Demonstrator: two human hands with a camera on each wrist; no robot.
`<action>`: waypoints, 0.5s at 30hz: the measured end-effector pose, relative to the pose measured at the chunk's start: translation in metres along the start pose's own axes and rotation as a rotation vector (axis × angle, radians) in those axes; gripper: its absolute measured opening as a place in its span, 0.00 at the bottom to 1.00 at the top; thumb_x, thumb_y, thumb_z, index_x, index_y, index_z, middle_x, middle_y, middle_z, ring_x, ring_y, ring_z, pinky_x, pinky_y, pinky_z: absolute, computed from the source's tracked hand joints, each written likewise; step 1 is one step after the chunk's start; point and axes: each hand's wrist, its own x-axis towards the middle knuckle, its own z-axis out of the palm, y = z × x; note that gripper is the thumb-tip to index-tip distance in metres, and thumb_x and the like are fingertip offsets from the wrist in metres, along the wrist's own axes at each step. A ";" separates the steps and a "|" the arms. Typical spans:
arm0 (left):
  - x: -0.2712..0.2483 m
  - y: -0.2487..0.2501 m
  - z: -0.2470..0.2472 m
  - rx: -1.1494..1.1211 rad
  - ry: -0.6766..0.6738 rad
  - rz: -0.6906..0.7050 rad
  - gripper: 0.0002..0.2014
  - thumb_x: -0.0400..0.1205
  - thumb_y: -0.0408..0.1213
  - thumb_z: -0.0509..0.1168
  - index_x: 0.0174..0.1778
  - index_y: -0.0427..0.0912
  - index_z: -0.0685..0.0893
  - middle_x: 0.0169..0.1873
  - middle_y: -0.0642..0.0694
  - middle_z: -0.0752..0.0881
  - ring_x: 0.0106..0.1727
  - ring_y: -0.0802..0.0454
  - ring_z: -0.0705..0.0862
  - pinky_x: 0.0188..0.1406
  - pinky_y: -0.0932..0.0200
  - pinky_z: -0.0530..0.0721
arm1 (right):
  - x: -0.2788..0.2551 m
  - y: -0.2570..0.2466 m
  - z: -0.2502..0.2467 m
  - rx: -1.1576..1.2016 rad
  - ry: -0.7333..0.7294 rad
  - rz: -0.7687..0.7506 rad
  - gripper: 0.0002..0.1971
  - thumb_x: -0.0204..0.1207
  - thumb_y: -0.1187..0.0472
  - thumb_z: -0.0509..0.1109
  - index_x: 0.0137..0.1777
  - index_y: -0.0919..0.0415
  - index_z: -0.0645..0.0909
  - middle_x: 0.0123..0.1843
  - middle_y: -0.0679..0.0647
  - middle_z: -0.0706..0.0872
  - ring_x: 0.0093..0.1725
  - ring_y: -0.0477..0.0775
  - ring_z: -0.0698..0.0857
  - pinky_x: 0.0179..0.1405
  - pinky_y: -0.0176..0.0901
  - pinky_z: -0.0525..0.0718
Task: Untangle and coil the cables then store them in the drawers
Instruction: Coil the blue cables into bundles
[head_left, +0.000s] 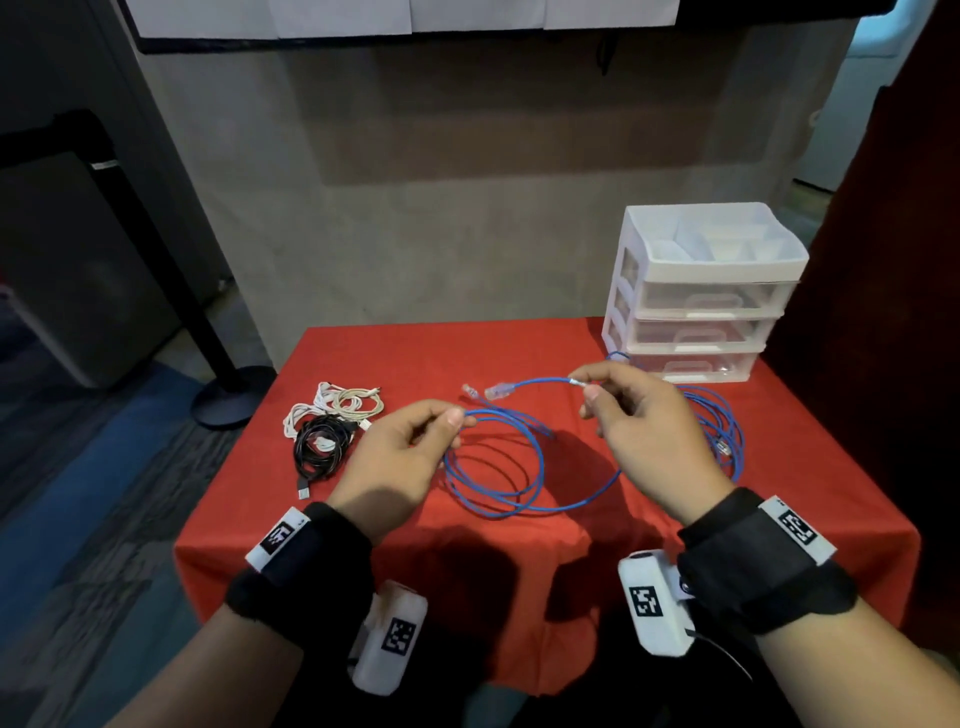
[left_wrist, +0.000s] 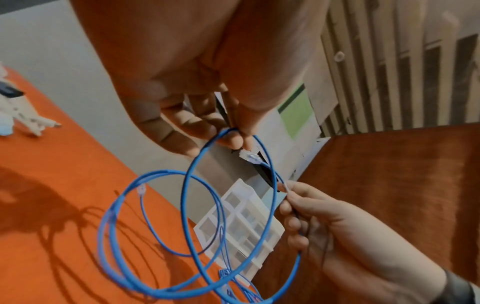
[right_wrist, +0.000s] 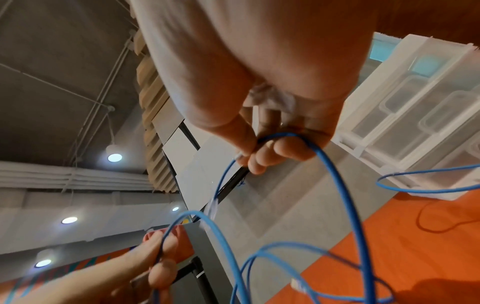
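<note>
A long blue network cable (head_left: 514, 467) hangs in loose loops over the red tablecloth (head_left: 519, 571). My left hand (head_left: 400, 457) pinches the top of the loops between thumb and forefinger. My right hand (head_left: 639, 415) pinches the same cable a little behind one clear plug (head_left: 500, 389), which points left. A second plug (head_left: 470, 391) lies beside it. In the left wrist view the blue cable (left_wrist: 187, 205) forms rings under the left hand (left_wrist: 233, 139), with the right hand (left_wrist: 311, 216) holding it lower right. The right wrist view shows the right hand (right_wrist: 265, 148) gripping the blue cable (right_wrist: 345, 195).
A white drawer unit (head_left: 701, 296) with three clear drawers stands at the table's back right; more blue cable (head_left: 722, 421) lies before it. White cables (head_left: 337, 405) and a black cable bundle (head_left: 319, 449) lie at the left. A black stand base (head_left: 228, 395) sits on the floor.
</note>
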 end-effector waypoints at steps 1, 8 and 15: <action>0.000 0.002 0.002 0.035 0.007 0.058 0.09 0.89 0.40 0.64 0.49 0.45 0.90 0.34 0.49 0.86 0.36 0.60 0.79 0.41 0.59 0.78 | 0.000 0.001 0.002 -0.018 -0.046 0.011 0.14 0.85 0.67 0.68 0.52 0.47 0.89 0.36 0.52 0.88 0.34 0.43 0.81 0.42 0.44 0.79; -0.001 0.003 0.021 -0.010 0.007 0.039 0.09 0.88 0.36 0.66 0.45 0.40 0.89 0.30 0.54 0.81 0.32 0.59 0.74 0.37 0.57 0.74 | -0.012 -0.018 0.015 0.132 -0.345 0.033 0.07 0.86 0.64 0.69 0.51 0.57 0.88 0.44 0.58 0.90 0.46 0.44 0.83 0.55 0.42 0.80; -0.001 0.006 0.028 0.005 -0.233 -0.064 0.23 0.83 0.61 0.57 0.40 0.45 0.84 0.29 0.52 0.81 0.33 0.51 0.77 0.40 0.47 0.79 | -0.009 -0.027 0.023 0.000 -0.439 -0.093 0.06 0.82 0.69 0.72 0.49 0.57 0.86 0.40 0.53 0.91 0.40 0.42 0.85 0.49 0.44 0.83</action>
